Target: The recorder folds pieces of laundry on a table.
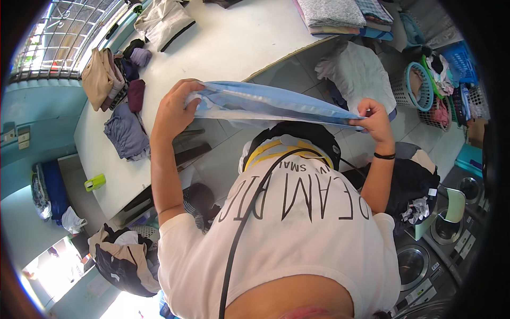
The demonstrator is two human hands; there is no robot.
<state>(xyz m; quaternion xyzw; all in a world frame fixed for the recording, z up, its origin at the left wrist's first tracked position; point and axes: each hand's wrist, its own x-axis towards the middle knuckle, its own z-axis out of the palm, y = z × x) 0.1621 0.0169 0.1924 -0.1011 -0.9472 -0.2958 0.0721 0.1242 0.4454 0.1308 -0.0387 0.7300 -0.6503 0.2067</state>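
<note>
A light blue cloth (259, 97) with pale patches is stretched out in front of my body, its open edge showing a paler inside. My left hand (175, 105) pinches one end between thumb and fingers, close to the white table's edge. At the cloth's other end, my right hand (372, 119) grips a gathered corner; a black band is round that wrist. The middle of the cloth hangs over the tiled floor, and its lower part is partly hidden behind the upper edge.
The white table (223, 44) bears folded garments (113, 79), a beige garment (163, 22), folded linens (330, 16) and a green object (95, 182). Laundry baskets (419, 85) and a cloth-covered pile (358, 75) stand right. Front-loading washing machines (414, 267) are lower right; heaped clothes (123, 259) lower left.
</note>
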